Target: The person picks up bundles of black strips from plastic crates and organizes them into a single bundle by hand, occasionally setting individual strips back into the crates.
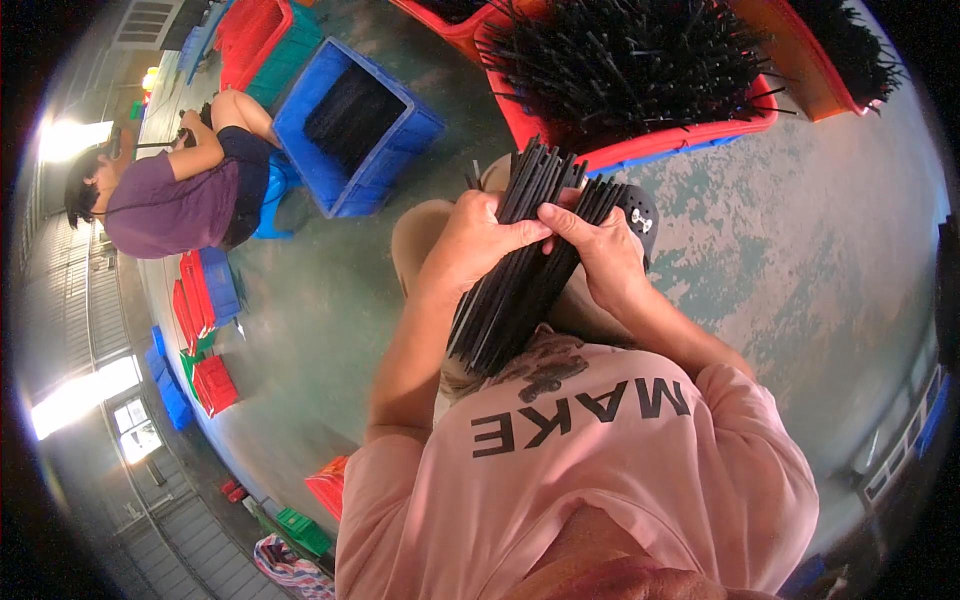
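A thick bundle of thin black rods (510, 292) lies slantwise over my lap, its lower end near my shirt. My left hand (480, 229) grips the bundle's upper part from one side, thumb across the front. From the other side my right hand (600, 244) closes round a second portion of the rods, its thumb meeting the left one. The rods fan into two groups at the top, with uneven ends. Beyond them stands a red plastic crate (675, 139) heaped with many similar black rods (630, 67). Most of the fingers are hidden behind the bundle.
A blue crate (416, 142) with dark rods inside stands at the upper left. Near it a co-worker (176, 195) sits on a blue stool (276, 199), handling dark pieces. Another red crate (810, 67) holds rods at the upper right. Stacked red and blue crates (217, 289) stand farther left.
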{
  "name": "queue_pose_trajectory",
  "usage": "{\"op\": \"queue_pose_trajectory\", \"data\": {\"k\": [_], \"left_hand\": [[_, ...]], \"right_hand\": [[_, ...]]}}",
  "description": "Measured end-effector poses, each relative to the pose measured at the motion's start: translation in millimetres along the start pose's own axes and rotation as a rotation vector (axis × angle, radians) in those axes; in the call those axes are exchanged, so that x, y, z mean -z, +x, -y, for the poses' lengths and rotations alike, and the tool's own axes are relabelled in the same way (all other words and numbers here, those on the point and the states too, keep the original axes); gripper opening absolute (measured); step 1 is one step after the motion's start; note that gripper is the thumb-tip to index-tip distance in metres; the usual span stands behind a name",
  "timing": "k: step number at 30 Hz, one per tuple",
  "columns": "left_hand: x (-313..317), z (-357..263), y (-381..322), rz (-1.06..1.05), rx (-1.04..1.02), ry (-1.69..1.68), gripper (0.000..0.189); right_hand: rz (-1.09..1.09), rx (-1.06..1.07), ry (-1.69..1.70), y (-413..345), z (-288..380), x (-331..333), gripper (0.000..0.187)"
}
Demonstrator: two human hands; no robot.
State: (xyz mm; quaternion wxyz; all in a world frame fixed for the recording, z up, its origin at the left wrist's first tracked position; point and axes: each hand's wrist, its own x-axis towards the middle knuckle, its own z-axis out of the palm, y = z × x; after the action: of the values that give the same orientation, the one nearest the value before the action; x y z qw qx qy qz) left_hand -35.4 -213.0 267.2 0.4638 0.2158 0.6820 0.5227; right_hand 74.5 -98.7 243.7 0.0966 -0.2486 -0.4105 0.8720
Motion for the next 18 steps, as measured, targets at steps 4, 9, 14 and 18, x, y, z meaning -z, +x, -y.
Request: {"op": "queue_pose_trajectory", "data": {"k": [4,9,14,18], "left_hand": [[0,6,1,-0.019,0.035,0.012,0.019],[3,-1,-1,-0.005,0.037,-0.102,0.018],[6,7,-1,-0.053,0.059,-0.029,0.016],[6,2,1,-0.049,0.078,-0.042,0.017]], "right_hand": [[-0.029,-0.006,0.064,2,-3,3,0.026],[-0.071,0.010,0.078,3,-6,4,0.022],[-0.061,0.053,0.063,3,-8,4,0.020],[-0.069,0.122,0.058,5,-11,10,0.016]]}}
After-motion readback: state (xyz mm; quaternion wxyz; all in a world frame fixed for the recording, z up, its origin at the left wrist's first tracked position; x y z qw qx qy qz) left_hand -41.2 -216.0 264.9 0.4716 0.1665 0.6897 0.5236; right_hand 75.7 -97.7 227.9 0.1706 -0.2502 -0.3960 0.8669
